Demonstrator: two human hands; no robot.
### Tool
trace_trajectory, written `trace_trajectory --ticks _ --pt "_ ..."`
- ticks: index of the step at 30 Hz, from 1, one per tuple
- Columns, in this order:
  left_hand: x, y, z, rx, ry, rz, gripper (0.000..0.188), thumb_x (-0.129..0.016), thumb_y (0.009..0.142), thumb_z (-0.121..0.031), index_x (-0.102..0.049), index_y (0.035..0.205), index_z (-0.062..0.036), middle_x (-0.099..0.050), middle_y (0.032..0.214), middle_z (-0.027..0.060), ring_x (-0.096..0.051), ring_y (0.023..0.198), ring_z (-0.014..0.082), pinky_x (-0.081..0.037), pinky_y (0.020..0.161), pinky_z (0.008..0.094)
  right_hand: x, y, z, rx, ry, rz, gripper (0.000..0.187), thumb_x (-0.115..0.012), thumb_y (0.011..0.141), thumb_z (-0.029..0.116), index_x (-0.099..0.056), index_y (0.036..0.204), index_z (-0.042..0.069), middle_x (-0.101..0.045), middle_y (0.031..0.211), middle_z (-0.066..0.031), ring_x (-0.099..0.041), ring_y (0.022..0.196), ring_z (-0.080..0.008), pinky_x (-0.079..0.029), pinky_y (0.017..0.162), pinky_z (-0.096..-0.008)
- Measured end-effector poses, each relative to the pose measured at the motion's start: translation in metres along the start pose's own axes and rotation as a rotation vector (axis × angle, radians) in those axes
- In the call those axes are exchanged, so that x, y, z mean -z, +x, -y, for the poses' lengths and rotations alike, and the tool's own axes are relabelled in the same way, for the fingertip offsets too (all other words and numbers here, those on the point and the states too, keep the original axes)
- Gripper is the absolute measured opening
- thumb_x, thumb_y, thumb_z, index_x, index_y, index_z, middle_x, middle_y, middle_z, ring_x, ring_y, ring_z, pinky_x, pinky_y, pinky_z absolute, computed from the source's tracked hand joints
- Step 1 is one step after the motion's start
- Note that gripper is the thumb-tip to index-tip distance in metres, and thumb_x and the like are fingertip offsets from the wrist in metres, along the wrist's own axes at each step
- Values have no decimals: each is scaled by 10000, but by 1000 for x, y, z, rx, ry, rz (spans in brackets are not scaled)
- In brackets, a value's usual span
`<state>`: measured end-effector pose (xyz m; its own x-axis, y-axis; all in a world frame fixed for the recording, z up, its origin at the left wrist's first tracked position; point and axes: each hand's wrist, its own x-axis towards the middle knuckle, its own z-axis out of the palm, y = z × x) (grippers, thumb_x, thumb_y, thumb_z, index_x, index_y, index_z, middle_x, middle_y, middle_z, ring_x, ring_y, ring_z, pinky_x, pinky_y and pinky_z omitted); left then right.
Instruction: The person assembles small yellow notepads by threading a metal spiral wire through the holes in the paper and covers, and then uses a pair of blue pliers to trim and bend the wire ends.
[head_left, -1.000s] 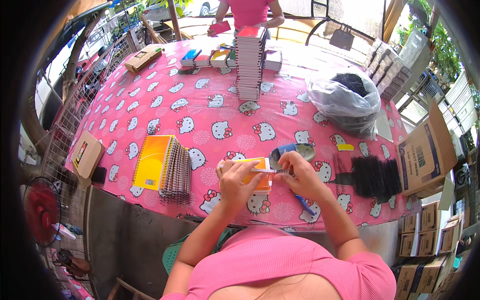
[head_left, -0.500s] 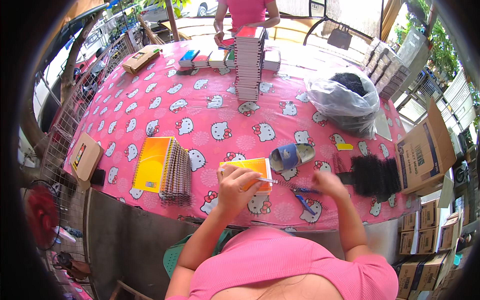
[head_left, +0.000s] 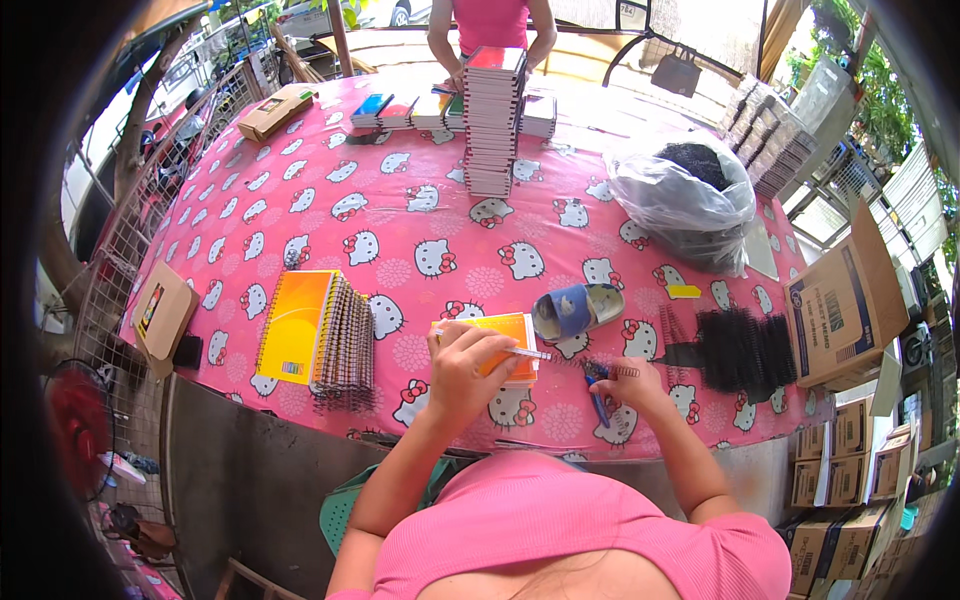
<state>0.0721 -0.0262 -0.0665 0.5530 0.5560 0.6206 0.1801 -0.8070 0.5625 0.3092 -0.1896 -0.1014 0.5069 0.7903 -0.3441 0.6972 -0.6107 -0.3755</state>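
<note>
My left hand (head_left: 462, 372) is closed on a small orange notebook (head_left: 517, 328) on the table, its fingers over the cover and the pale page edge. A dark wire coil (head_left: 565, 359) reaches from that edge toward my right hand. My right hand (head_left: 634, 384) is closed at the blue-handled pliers (head_left: 600, 402), with a length of coil across its fingers. How the fingers wrap the handles is partly hidden. A blue slipper (head_left: 578, 311) lies just beyond the notebook. To the left stands a stack of yellow spiral notebooks (head_left: 300, 326).
Black coils (head_left: 742, 348) lie at the right beside an open carton (head_left: 848, 300). A clear bag of black coils (head_left: 690, 205) sits farther back. A tall notebook stack (head_left: 490, 130) rises at the far middle, before another person (head_left: 490, 25). Small cardboard boxes (head_left: 165, 310) line the left edge.
My right hand has come left and down to the pliers, which have shifted and turned slightly. My left hand stays on the notebook. The far person's hands have moved behind the tall stack.
</note>
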Motion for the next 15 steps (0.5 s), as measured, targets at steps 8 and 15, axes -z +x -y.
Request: trace_trajectory --ticks 8,15 --pt "-2 1 -3 26 -11 0 210 -788 639 -147 -700 828 -132 -665 820 -2 -560 856 194 -347 880 390 -28 4 -22 -43 200 -73 271 -735 692 290 -695 791 41 -667 719 -139 -665 707 -287 -511 651 -392" --pt "2 2 -2 15 11 -10 237 -791 628 -161 -693 839 -116 -657 833 21 -567 879 219 -370 863 400 38 21 -34 -232 -149 -419 513 -777 651 278 -604 1068 36 -611 1126 -165 -623 950 -304 -511 806 -394"
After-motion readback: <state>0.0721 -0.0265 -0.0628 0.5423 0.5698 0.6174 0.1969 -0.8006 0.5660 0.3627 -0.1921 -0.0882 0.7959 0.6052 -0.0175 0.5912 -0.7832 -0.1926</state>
